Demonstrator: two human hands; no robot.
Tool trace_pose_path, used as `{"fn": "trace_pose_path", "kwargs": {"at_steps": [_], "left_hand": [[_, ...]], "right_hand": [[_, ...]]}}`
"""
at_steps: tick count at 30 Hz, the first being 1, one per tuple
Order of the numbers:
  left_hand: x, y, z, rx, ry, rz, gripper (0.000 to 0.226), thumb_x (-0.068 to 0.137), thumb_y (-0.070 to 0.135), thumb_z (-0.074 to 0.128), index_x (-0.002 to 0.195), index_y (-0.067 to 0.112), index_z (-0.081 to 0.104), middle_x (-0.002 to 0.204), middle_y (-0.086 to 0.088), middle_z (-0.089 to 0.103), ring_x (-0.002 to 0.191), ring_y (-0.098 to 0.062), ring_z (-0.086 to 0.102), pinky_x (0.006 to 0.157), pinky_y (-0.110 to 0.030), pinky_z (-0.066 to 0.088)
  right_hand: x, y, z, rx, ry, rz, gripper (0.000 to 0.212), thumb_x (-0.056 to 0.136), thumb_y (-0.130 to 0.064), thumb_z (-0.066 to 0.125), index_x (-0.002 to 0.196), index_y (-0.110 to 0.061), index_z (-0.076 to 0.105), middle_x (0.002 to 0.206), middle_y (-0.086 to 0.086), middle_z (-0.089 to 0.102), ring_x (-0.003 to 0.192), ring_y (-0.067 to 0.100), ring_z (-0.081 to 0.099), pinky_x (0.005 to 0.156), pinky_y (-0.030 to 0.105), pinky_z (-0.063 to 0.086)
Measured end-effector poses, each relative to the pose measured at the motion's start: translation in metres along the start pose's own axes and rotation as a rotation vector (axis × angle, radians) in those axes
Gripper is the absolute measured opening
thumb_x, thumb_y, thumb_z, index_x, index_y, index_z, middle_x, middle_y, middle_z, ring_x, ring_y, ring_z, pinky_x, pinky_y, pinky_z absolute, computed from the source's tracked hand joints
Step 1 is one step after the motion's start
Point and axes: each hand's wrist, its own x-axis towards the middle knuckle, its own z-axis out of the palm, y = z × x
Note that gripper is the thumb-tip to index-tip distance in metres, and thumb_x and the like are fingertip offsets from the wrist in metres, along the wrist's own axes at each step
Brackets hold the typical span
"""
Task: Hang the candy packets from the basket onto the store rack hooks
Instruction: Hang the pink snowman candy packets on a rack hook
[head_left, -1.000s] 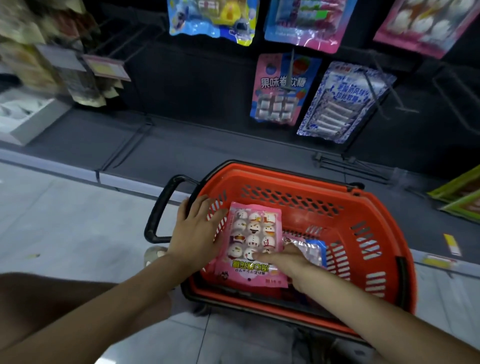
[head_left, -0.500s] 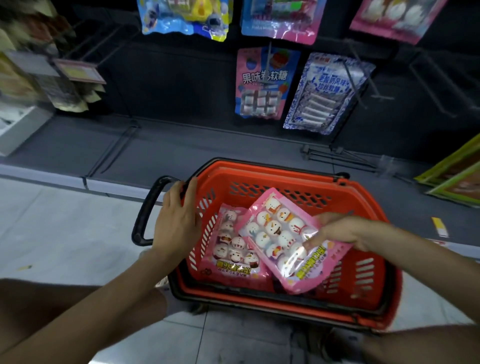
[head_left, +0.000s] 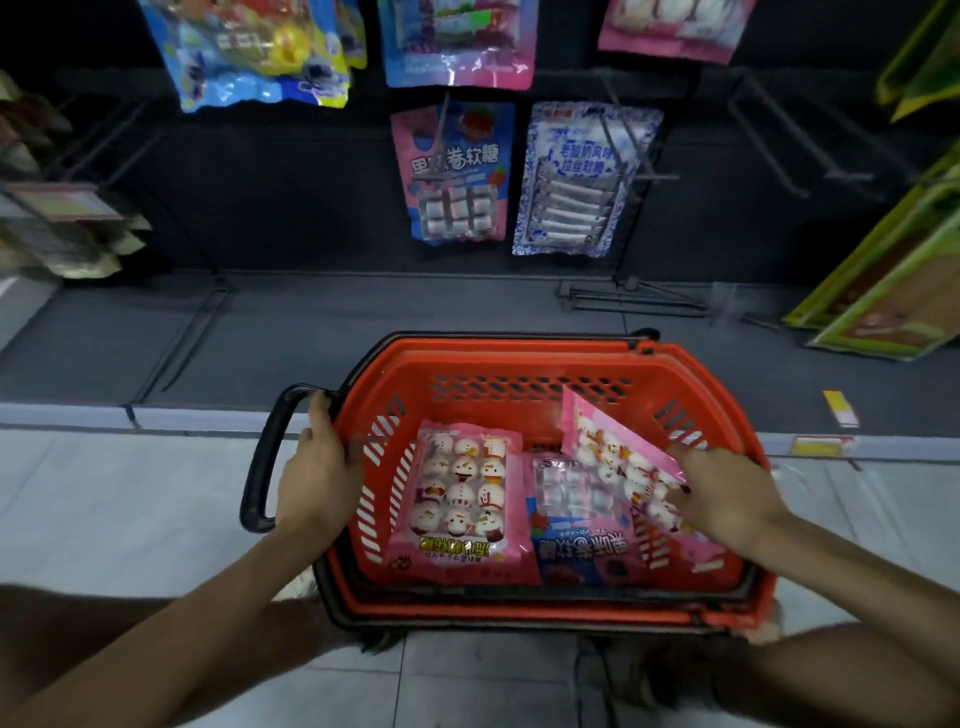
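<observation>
Held packet: a pink candy packet printed with round white faces, which was tilted above the right half of the basket, upper corner toward the far wall, and not yet on any hook.
Right hand: was at the held packet's lower right edge, its grip pinching the packet with the forefinger across the face; the thumb was hidden beneath.
Flat packet: a matching pink packet that lay face up in the basket's left half.
Blue-and-pink packet: lay flat just beside the flat packet and partly under the held one.
Basket: orange with slotted walls; it stood on the pale tiled floor before the rack.
Left hand: was on the basket's left rim beside the black handle, its grip apparently curled over the rim, though the fingertips were blurred.
Rack hooks: dark wire prongs that stood bare to the right.
Hanging packets: one pink and one blue-and-white hung side by side above the basket.
</observation>
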Motion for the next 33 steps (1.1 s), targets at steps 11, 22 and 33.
{"fn": "trace_pose_path", "kwargs": {"at_steps": [11,22,33], "left_hand": [[-0.013,0.049,0.032,-0.134,-0.054,0.002,0.069,0.101,0.043,0.049,0.158,0.036,0.011,0.133,-0.015,0.066,0.102,-0.04,0.071,0.087,-0.059,0.059],[-0.022,0.073,0.05,0.214,0.096,0.304,0.071,0.087,0.022,0.074,0.151,0.012,0.043,0.126,-0.022,0.048,0.104,-0.043,0.055,0.089,-0.054,0.05],[-0.033,0.137,0.061,0.21,0.02,0.908,0.081,0.09,0.057,0.067,0.157,0.019,0.041,0.144,-0.011,0.05,0.133,-0.031,0.05,0.108,-0.051,0.045]], "right_hand": [[-0.017,0.051,-0.007,0.12,0.081,0.113,0.047,0.091,-0.019,0.064,0.138,-0.026,0.059,0.123,0.006,0.069,0.113,0.031,0.067,0.084,0.038,0.056],[-0.018,0.074,-0.017,0.168,0.246,0.13,0.033,0.087,-0.018,0.075,0.12,-0.026,0.073,0.098,0.005,0.078,0.092,0.031,0.072,0.065,0.032,0.049],[-0.018,0.008,-0.054,0.098,0.458,-0.219,0.035,0.072,-0.007,0.083,0.101,-0.025,0.072,0.094,-0.003,0.065,0.081,0.029,0.069,0.055,0.038,0.055]]}}
